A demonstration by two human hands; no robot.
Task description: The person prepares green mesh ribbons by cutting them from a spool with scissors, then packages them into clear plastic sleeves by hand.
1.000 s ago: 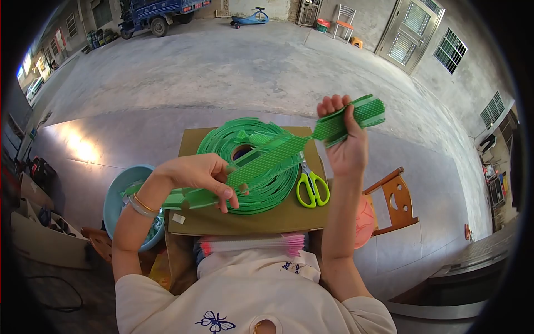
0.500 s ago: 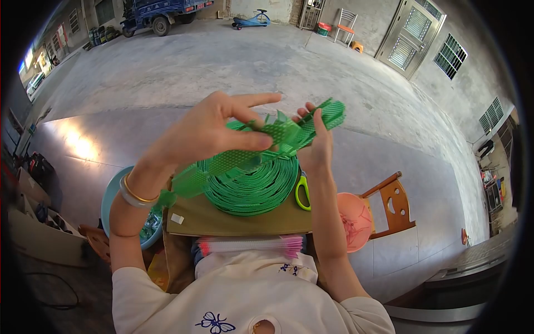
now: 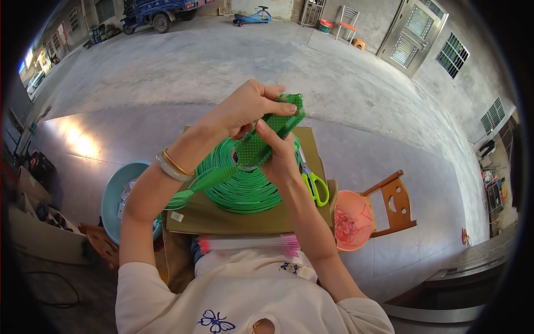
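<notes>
My left hand (image 3: 261, 106) pinches the upper end of a folded green dotted strip (image 3: 258, 142), thumb on top. My right hand (image 3: 277, 150) is wrapped round the lower part of the same folded bundle. From the bundle the strip trails down to the left, toward the blue basin. Beneath my hands lies a large coil of green strip (image 3: 242, 192) on a brown board (image 3: 208, 221). Green-handled scissors (image 3: 316, 186) rest at the coil's right, and a small white piece (image 3: 177, 216) sits at the board's left corner.
A light blue basin (image 3: 113, 203) stands on the left, a pink basin (image 3: 354, 203) with pink strips on the right, beside a wooden chair (image 3: 397, 206). Bundled pink-and-white sticks (image 3: 250, 244) lie at my lap. Farther off are a blue vehicle (image 3: 161, 11) and a metal chair (image 3: 347, 25).
My hands have come together, with my left fingers closed on the strip. The loose green folds are now a compact bundle. The scissors show more fully, as my right arm moved left.
</notes>
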